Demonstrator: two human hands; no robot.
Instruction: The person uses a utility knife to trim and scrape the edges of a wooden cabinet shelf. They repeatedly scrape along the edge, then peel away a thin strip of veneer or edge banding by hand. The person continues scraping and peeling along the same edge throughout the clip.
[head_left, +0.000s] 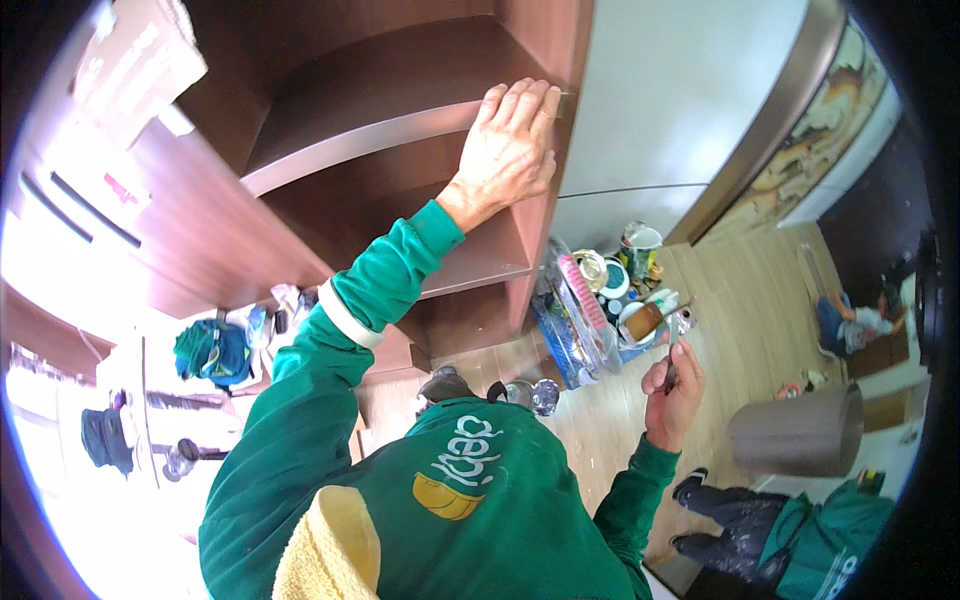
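Note:
My left hand (508, 150) lies over the right end of a brown shelf's (380, 135) pale front edge, its fingers stretched onto the shelf top and the thumb lower down. Nothing shows in that hand; what lies under the palm is hidden. Lower right, my right hand (676, 396) is closed round a slim grey tool (672, 346) that points up and away from me. Its kind is hard to make out against the clutter behind it. The shelf belongs to a tall reddish-brown cabinet (545, 215) with a curved front.
On the floor beside the cabinet stand a blue tray (560, 350), a pink-edged item (590, 300) and a paint can (640, 245). A brown bin (800, 430) is at the right, near a co-worker in green (830, 540). Another person (850, 325) sits farther off. Bags (215, 350) lie at left.

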